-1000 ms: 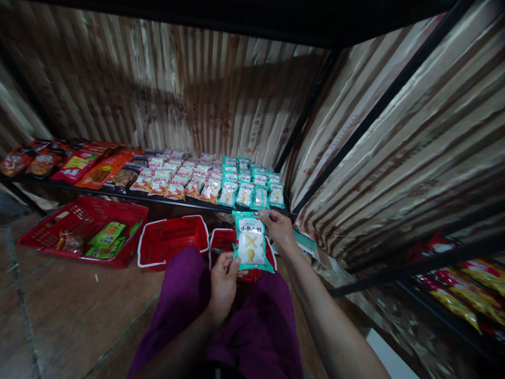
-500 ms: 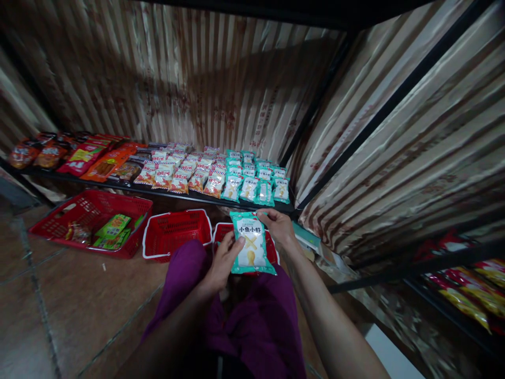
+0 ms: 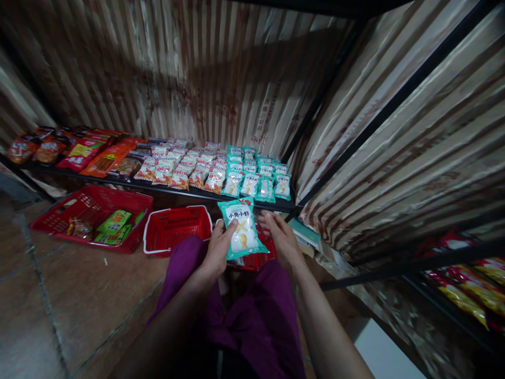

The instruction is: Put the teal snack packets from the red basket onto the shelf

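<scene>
A teal and white snack bag (image 3: pixel 241 231) is gripped by its left side in my left hand (image 3: pixel 219 245), thumb across its front. My right hand (image 3: pixel 281 234) is just right of the bag, apart from it, with fingers loosely stretched and nothing in them. Under the bag stands a red basket (image 3: pixel 263 259) at my knees, mostly hidden. Beyond my hands, matching teal snack bags (image 3: pixel 251 184) stand in rows at the right end of the low black shelf (image 3: pixel 185 192).
Left of the teal rows are white and orange snack bags (image 3: pixel 180 173) and other packets (image 3: pixel 103 160). A small red basket (image 3: pixel 177 231) and a large red basket (image 3: pixel 132 202) with green packets sit on the floor. Black shelf posts (image 3: pixel 327 89) and more bags (image 3: pixel 460 289) are to the right.
My right hand has let go of the bag's upper corner and moved slightly right. My left hand has shifted the bag a little left and up.
</scene>
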Motion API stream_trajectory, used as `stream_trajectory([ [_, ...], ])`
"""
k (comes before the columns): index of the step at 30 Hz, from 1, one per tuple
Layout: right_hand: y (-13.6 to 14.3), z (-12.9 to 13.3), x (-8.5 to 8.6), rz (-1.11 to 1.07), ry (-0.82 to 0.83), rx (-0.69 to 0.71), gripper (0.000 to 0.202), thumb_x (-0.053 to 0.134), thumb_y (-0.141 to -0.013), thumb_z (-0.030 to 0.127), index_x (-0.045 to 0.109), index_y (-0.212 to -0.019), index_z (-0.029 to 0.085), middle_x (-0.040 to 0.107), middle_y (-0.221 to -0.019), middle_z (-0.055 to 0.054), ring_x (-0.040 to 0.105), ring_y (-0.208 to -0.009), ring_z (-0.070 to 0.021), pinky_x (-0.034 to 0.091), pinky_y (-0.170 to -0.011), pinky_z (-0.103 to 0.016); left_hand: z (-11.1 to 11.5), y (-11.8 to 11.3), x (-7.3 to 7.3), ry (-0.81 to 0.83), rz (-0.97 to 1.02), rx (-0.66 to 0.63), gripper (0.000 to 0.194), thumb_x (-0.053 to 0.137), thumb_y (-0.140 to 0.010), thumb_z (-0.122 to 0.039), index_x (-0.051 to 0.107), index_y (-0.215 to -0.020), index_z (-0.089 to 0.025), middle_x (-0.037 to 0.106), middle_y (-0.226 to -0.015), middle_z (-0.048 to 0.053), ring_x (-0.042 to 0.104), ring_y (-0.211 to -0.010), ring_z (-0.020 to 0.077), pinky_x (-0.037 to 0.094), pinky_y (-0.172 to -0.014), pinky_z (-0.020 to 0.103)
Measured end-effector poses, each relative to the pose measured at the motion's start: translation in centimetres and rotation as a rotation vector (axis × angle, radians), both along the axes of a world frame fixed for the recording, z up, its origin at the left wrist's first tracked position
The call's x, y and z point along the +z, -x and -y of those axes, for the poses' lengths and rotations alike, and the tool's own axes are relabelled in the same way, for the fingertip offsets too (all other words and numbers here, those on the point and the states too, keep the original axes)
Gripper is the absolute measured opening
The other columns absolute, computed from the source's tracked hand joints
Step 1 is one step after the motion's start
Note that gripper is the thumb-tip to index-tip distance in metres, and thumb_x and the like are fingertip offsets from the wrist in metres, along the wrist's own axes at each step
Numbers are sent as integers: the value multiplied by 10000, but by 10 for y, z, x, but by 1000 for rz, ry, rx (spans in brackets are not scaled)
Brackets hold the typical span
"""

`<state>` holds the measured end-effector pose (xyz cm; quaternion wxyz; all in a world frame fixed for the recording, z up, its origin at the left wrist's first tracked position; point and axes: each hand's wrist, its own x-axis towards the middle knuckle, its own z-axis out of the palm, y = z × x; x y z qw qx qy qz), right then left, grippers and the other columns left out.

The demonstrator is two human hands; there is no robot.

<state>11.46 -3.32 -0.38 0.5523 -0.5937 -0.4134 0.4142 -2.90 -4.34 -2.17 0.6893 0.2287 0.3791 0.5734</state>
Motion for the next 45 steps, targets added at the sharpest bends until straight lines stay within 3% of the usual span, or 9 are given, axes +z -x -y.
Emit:
stream_trajectory([
  [7,25,40,-18,-130,116,72,485,765,-576,547,645,-887,194,696,-777,-24,651,-683,-168,532,-626,-290,-11,1,4,-73,-22,109,480,760,-623,-478,551,-922,-166,685,-817,41,662,-682,184,532,-643,309],
  [16,36,41,-33,-402,58,69,415,850,-523,367,638,-823,173,629,-596,42,558,-522,-90,486,-543,-230,-14,0,1,5,-14,119,465,766,-604,-471,567,-879,-153,677,-724,34,637,-588,167,503,-589,290],
  [23,41,47,-28,-449,3,61,366,832,-558,353,624,-808,184,597,-559,48,516,-493,-79,460,-532,-229,-17,2,-2,123,86,47,360,747,-634,-388,589,-830,-132,683,-686,43,620,-542,151,484,-549,259],
  [26,41,51,-26,-424,-10,38,375,830,-560,352,631,-827,181,607,-586,40,526,-509,-84,460,-541,-234,-17,3,-2,85,105,24,360,756,-627,-377,588,-843,-141,684,-701,32,622,-554,146,486,-559,253],
  [32,39,56,-25,-403,3,7,371,834,-544,353,633,-801,178,622,-611,36,528,-518,-88,454,-539,-233,-17,3,-1,31,161,-16,354,770,-611,-357,578,-840,-168,679,-727,12,663,-711,187,517,-742,327],
  [38,40,61,-25,-421,18,26,350,820,-573,350,652,-834,188,645,-662,29,535,-539,-91,463,-562,-237,-14,2,5,5,129,-26,392,762,-627,-379,580,-902,-168,692,-784,26,668,-711,189,531,-730,340],
  [45,37,63,-28,-356,7,-20,353,733,-678,467,678,-927,223,703,-908,-20,642,-792,-169,522,-714,-288,-12,8,7,6,157,4,409,775,-593,-334,582,-920,-180,702,-836,17,674,-761,186,527,-744,313],
])
